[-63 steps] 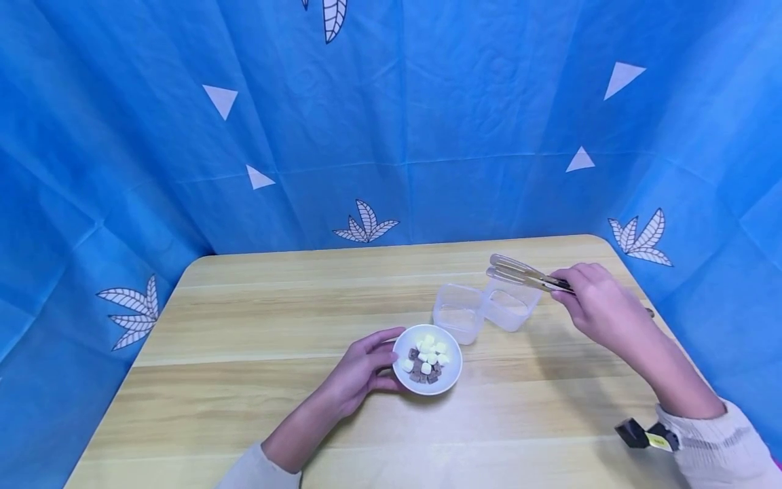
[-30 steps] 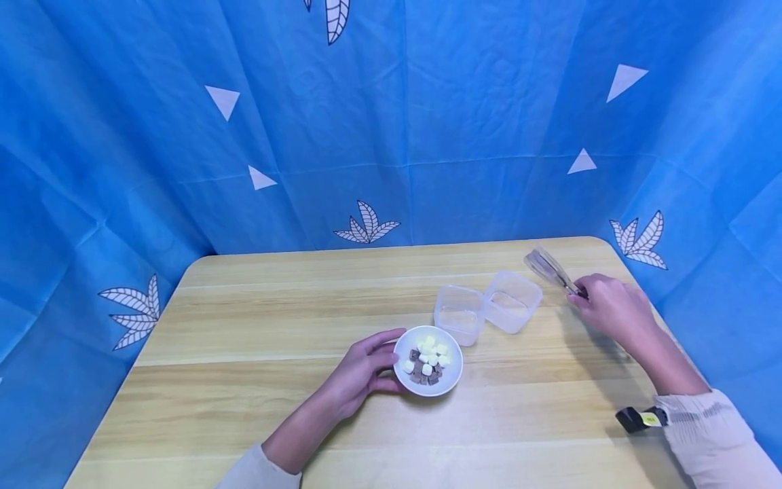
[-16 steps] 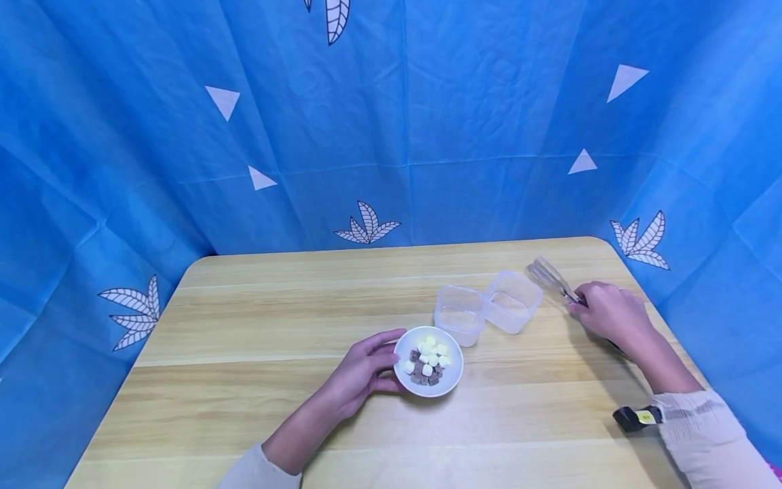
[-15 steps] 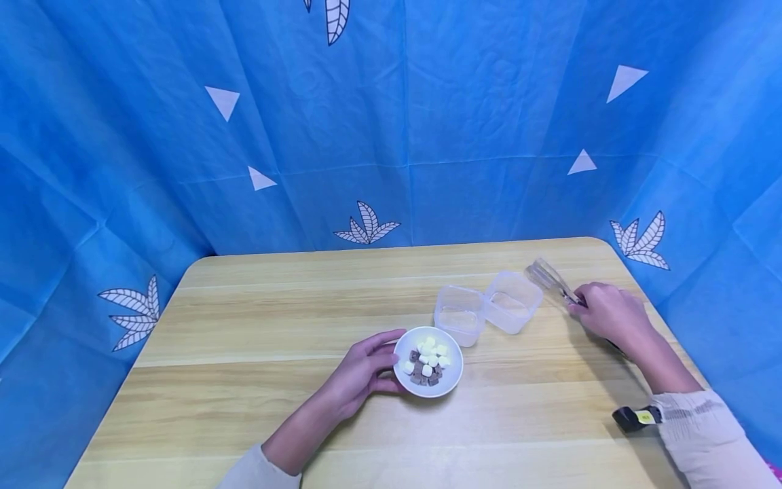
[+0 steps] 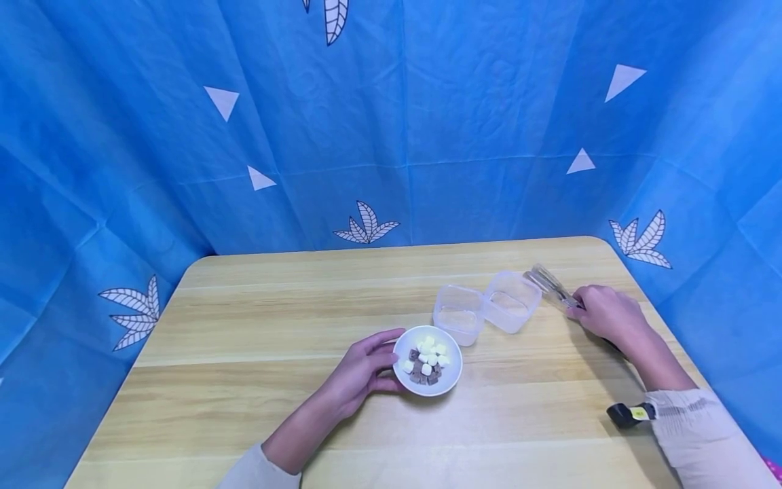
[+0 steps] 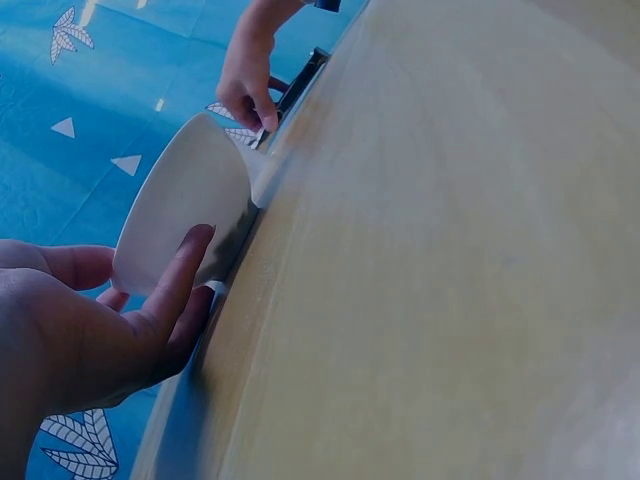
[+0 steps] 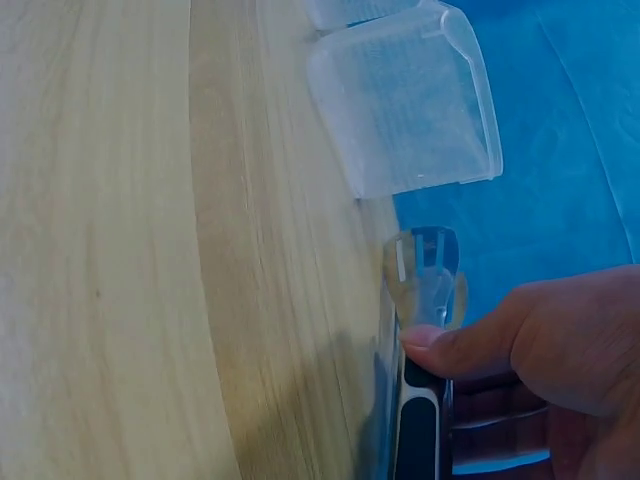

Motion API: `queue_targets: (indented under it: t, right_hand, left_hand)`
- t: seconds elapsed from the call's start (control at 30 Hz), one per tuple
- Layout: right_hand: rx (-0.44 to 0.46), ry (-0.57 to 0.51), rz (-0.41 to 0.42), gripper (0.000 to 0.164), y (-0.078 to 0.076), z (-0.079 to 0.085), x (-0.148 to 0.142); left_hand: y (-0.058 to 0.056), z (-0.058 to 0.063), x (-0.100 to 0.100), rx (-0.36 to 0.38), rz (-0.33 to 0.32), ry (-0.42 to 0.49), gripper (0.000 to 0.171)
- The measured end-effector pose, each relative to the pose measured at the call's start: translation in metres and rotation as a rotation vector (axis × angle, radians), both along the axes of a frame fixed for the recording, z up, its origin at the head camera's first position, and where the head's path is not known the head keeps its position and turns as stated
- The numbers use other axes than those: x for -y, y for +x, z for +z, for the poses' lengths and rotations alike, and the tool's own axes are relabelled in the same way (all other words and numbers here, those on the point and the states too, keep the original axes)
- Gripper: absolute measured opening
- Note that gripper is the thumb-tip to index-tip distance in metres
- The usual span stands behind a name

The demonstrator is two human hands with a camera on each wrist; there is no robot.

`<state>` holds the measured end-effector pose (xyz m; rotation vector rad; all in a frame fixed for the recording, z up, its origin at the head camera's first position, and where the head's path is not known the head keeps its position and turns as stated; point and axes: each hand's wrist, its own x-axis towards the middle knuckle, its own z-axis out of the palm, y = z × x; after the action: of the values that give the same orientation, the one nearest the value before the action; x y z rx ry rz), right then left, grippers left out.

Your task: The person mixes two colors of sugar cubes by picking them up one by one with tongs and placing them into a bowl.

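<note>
My left hand (image 5: 357, 373) holds a white bowl (image 5: 452, 382) by its left side, thumb and fingers spread round the wall. In the bowl lie small white marshmallows (image 5: 431, 348) and dark brown cubes (image 5: 417, 375). On the right, my right hand (image 5: 611, 316) grips a pair of tongs (image 5: 548, 282) low by the tabletop, their slotted heads pointing away to the back left. The right wrist view shows the thumb on the black and silver handle (image 7: 418, 430); the other fingers are partly hidden behind it.
Two clear plastic containers (image 5: 459, 318) stand side by side behind the bowl; the right container (image 5: 512, 305) is close to the tongs' heads. The wooden table (image 5: 256, 326) ends at a blue patterned curtain (image 5: 318, 122). A black wrist device (image 5: 629, 414) sits at the right cuff.
My right hand has carried the tongs from above the right container to its right side and down towards the table. The left hand and bowl have stayed in place.
</note>
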<state>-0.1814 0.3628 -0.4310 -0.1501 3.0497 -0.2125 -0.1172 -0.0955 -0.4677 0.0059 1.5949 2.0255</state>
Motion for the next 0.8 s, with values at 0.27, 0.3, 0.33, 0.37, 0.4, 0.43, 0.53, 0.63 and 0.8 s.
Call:
queue_targets:
  t: [0.27, 0.3, 0.33, 0.37, 0.4, 0.43, 0.53, 0.63, 0.8]
  right_hand:
    - [0.034, -0.003, 0.002, 0.035, -0.001, 0.002, 0.003]
    - [0.033, -0.008, 0.004, 0.038, -0.001, 0.002, 0.003]
    - [0.032, -0.012, 0.003, 0.04, -0.001, 0.001, 0.002]
    - [0.031, -0.016, 0.002, 0.042, -0.001, 0.001, 0.002]
    - [0.029, -0.019, 0.002, 0.045, -0.001, 0.0, 0.001]
    - [0.026, -0.022, 0.002, 0.047, -0.001, 0.0, 0.0]
    - [0.03, -0.03, -0.003, 0.056, 0.0, -0.002, -0.001]
    - [0.046, -0.034, -0.012, 0.063, 0.002, -0.001, -0.002]
    - [0.051, -0.025, -0.03, 0.066, 0.004, 0.005, -0.002]
  left_hand:
    - [-0.002, -0.001, 0.003, -0.002, 0.006, -0.01, 0.058]
    - [-0.003, -0.001, 0.003, -0.002, 0.01, -0.013, 0.058]
    - [-0.003, -0.001, 0.003, -0.003, 0.012, -0.015, 0.058]
    - [-0.003, 0.0, 0.004, -0.003, 0.013, -0.017, 0.057]
    - [-0.004, 0.0, 0.004, -0.002, 0.013, -0.018, 0.057]
    - [-0.004, 0.0, 0.004, -0.001, 0.013, -0.019, 0.057]
    - [-0.005, 0.002, 0.006, -0.002, 0.01, -0.025, 0.057]
    - [-0.006, 0.004, 0.008, -0.009, 0.009, -0.032, 0.057]
    - [-0.007, 0.007, 0.011, -0.018, 0.007, -0.027, 0.058]
